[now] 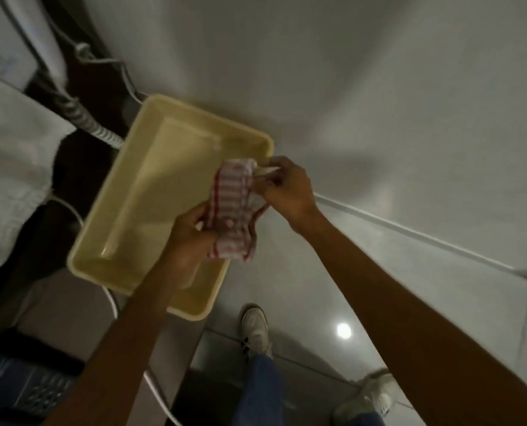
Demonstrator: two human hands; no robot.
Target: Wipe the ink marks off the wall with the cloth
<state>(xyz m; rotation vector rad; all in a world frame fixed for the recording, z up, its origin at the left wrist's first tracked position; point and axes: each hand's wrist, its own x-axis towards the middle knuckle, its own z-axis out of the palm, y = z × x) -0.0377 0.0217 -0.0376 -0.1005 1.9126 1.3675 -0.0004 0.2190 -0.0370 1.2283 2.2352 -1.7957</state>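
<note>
A red-and-white striped cloth (233,210) is stretched between both my hands above the right side of a pale yellow basin (139,186). My left hand (191,238) grips its lower end. My right hand (287,189) pinches its upper end near the basin's far corner. The white wall (348,87) rises just beyond; no ink marks show on it in this blurred frame.
The basin sits on the tiled floor against the wall. White cables and a coiled cord (80,118) run at the left beside white bedding (7,167). My shoes (254,330) stand on the glossy tiles below. A dark crate (19,385) is at bottom left.
</note>
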